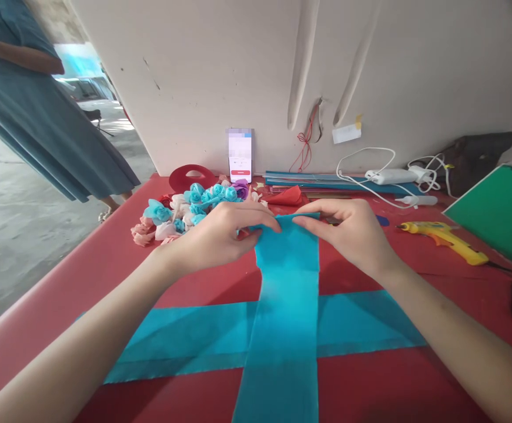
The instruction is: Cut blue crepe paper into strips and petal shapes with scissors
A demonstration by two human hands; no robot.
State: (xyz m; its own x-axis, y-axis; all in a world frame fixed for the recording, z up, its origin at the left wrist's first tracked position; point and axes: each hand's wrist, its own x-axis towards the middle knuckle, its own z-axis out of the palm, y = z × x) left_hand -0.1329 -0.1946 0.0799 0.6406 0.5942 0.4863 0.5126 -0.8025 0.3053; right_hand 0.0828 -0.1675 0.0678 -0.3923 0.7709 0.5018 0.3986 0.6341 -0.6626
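Observation:
A strip of turquoise crepe paper [287, 282] runs from the near edge of the view up to both hands, its far end raised off the table. My left hand [224, 232] pinches the strip's upper left corner between thumb and fingers. At the upper right corner, my right hand [348, 229] grips the edge with thumb below and fingers above. The top edge looks slightly folded between them. Beneath this strip, other turquoise crepe paper [185, 335] lies crosswise on the red table [211, 282], reaching out to both sides.
Crepe-paper flowers [198, 200] are heaped at the far left beside a phone [240, 155] propped on the wall. A yellow glue gun [445, 239], a white power strip [390, 176] and a green board [498, 214] lie right. A person in a blue dress [39, 106] stands left.

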